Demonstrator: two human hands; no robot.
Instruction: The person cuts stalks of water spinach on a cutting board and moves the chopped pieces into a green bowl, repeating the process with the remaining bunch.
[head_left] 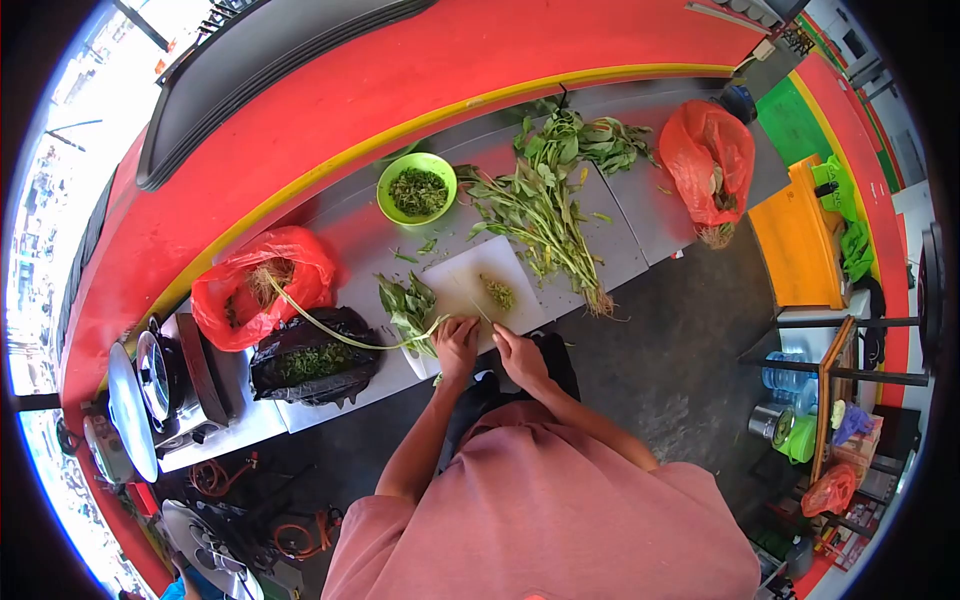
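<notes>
My left hand point(457, 346) is closed over the stems of a bunch of leafy greens point(408, 306) at the near edge of a white cutting board point(455, 283). The leaves spread to the left of that hand. My right hand point(520, 360) is shut on a knife point(482, 312), whose thin blade points away over the board; its handle is hidden in my fingers. A small heap of chopped green stems point(497, 293) lies on the board beyond the blade. A long pale stalk point(335, 335) arches from the left toward my left hand.
Behind the board stands a green bowl point(417, 190) of chopped greens. Long leafy stalks point(550, 205) lie to its right, near a red plastic bag point(706, 160). At left are another red bag point(225, 300) with roots, a black bag point(315, 355) of greens, and a stove point(185, 370).
</notes>
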